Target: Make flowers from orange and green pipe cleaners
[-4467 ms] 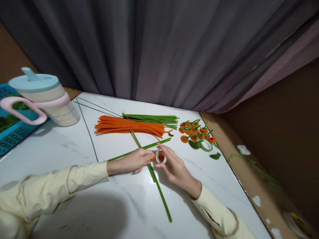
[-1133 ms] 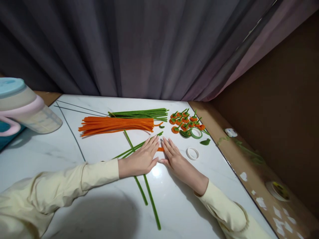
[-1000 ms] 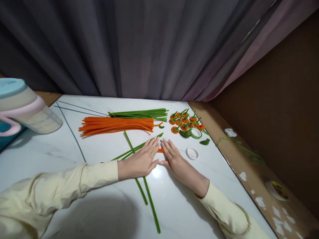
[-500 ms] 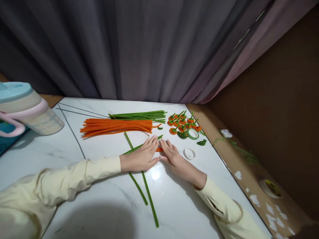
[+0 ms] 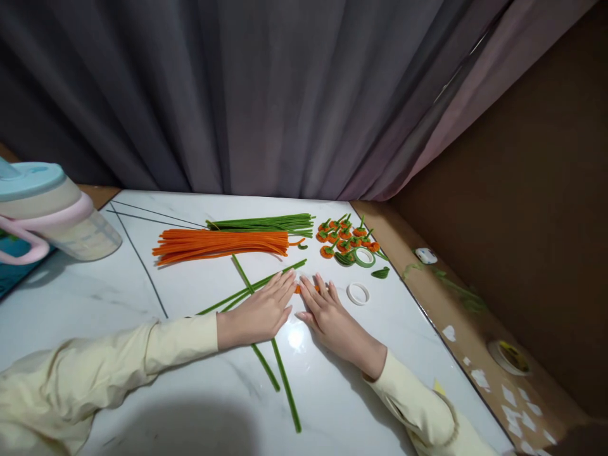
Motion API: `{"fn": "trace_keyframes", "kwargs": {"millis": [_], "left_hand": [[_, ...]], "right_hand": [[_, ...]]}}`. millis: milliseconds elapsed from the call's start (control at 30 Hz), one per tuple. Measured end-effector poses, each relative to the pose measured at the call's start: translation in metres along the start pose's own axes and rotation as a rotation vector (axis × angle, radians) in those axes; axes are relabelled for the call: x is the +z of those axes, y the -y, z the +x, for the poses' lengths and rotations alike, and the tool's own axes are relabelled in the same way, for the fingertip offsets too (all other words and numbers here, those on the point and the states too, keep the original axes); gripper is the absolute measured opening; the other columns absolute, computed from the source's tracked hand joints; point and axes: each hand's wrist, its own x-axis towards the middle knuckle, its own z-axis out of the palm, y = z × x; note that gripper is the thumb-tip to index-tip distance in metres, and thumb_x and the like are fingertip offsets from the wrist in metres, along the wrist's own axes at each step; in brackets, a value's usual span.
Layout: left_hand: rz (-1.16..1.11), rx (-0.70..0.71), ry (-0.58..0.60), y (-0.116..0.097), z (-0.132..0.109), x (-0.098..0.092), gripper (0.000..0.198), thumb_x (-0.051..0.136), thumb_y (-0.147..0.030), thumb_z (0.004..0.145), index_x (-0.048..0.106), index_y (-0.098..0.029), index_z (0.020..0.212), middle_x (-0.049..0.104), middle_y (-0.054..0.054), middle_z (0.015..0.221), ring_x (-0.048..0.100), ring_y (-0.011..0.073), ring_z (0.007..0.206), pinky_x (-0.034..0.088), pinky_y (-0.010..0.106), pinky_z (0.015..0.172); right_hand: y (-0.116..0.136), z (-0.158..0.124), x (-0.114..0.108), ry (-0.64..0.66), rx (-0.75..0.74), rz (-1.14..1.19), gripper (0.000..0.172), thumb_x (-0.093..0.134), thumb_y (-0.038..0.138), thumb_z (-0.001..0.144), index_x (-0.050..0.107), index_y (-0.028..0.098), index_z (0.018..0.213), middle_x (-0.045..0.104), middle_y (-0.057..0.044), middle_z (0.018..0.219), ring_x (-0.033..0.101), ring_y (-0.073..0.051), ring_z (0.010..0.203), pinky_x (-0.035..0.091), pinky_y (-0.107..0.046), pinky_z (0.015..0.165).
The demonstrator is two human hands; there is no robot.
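My left hand [image 5: 263,310] lies palm down with its fingers stretched out, across loose green stems [image 5: 288,389] that cross on the table. My right hand [image 5: 332,320] is also flat, fingers a little spread. Between and under the fingertips of both hands shows a small orange piece [image 5: 298,289], mostly hidden. Beyond the hands rest a bundle of orange stems [image 5: 223,244] and a bundle of green stems [image 5: 266,223]. Several small orange pieces with green tops [image 5: 344,234] stand at the back right, beside a green tape roll [image 5: 365,256] and a white ring [image 5: 358,293].
A tumbler with a blue lid and pink handle [image 5: 78,228] stands at the left. Thin dark rods [image 5: 156,214] lie at the back left. Past the right edge of the white table [image 5: 190,392], a brown surface holds paper scraps [image 5: 479,379] and a tape roll [image 5: 509,358].
My left hand has slid slightly back and left, uncovering more of the green stems. My right hand's fingers have spread and lie more over the orange piece.
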Motion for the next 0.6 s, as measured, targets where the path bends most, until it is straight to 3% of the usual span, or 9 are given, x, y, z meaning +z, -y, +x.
{"fn": "trace_keyframes", "kwargs": {"millis": [333,600], "left_hand": [[0.011,0.022,0.018,-0.014,-0.009,0.003,0.048,0.022,-0.023,0.096,0.03,0.004,0.134,0.025,0.026,0.143,0.011,0.0304,0.137,0.02,0.044,0.111],[-0.002,0.045,0.063,-0.022,-0.014,0.005,0.048,0.027,-0.019,0.094,0.027,0.004,0.135,0.025,0.026,0.144,0.015,0.0328,0.136,0.02,0.045,0.111]], "right_hand": [[0.012,-0.011,-0.006,0.03,0.018,-0.023,0.052,0.033,0.035,0.097,0.027,0.009,0.142,0.021,-0.009,0.147,0.012,-0.032,0.137,0.024,-0.055,0.108],[0.02,-0.018,-0.019,0.06,0.017,-0.018,0.05,0.029,0.034,0.097,0.033,0.007,0.139,0.029,-0.012,0.144,0.015,-0.034,0.136,0.014,-0.062,0.108]]}}
